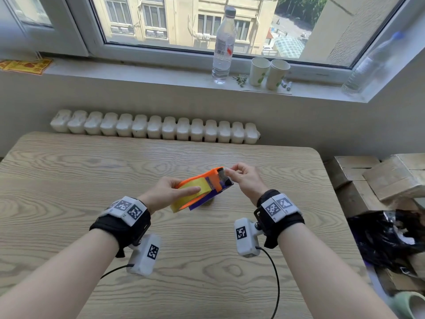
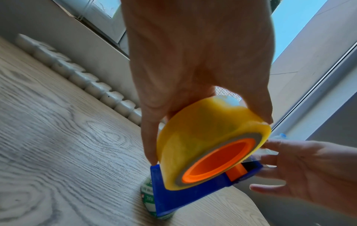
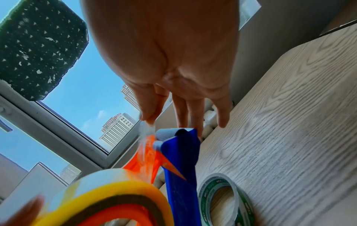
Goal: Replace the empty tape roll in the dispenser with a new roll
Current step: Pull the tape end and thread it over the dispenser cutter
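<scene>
An orange and blue tape dispenser is held tilted just above the wooden table. A full yellow tape roll sits on its orange hub. My left hand grips this roll, thumb on one side and fingers on the other. At the dispenser's front end, my right hand pinches the clear tape end between thumb and forefinger, beside the roller. An empty white core with green print lies flat on the table under the dispenser.
A water bottle and two paper cups stand on the windowsill. A white radiator runs behind the table. Cardboard boxes and a black bag crowd the right side.
</scene>
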